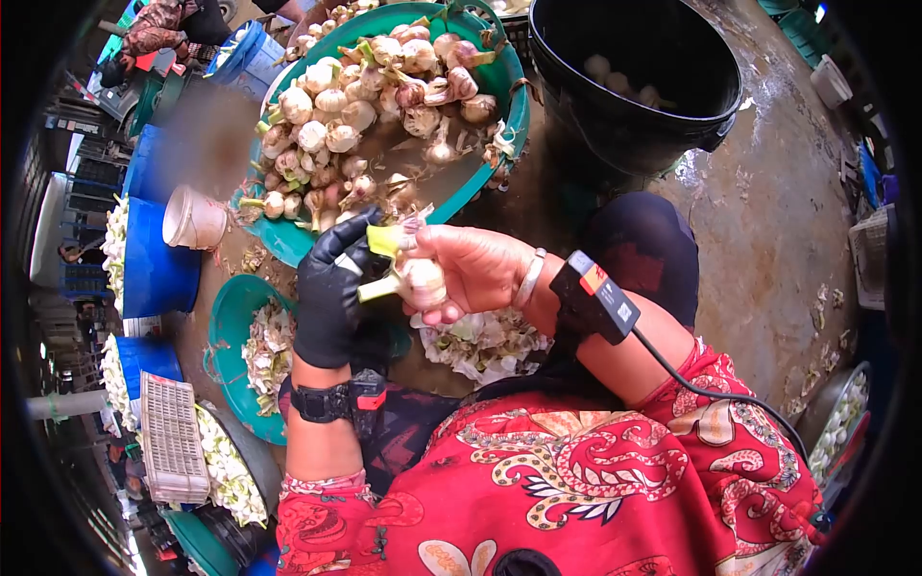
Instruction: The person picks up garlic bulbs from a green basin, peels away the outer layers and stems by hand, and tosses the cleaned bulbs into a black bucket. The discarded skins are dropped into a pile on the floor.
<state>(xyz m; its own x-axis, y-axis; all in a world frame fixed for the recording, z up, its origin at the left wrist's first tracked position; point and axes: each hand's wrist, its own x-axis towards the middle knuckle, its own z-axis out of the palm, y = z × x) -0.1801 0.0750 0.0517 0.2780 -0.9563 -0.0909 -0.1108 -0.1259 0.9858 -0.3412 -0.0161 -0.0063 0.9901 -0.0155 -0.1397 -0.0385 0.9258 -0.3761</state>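
My right hand (471, 269) is bare and closed around a garlic bulb (424, 282) with a short cut stem pointing left. A yellow-green strip of garlic skin (386, 240) stands above the bulb, between my right thumb and the gloved fingertips. My left hand (331, 288), in a black glove, is curled just left of the bulb. A pale glint shows among its fingers, but what they grip is not clear. Beyond both hands, a green basin (384, 163) holds many unpeeled garlic bulbs (331, 101).
A black bucket (634, 125) with a few bulbs inside stands at the upper right. Garlic peelings (480, 346) lie below my hands, and a smaller green basin (226, 355) holds more. Blue tubs (158, 254) and a plastic crate (173, 437) line the left. Another person (154, 38) is at upper left.
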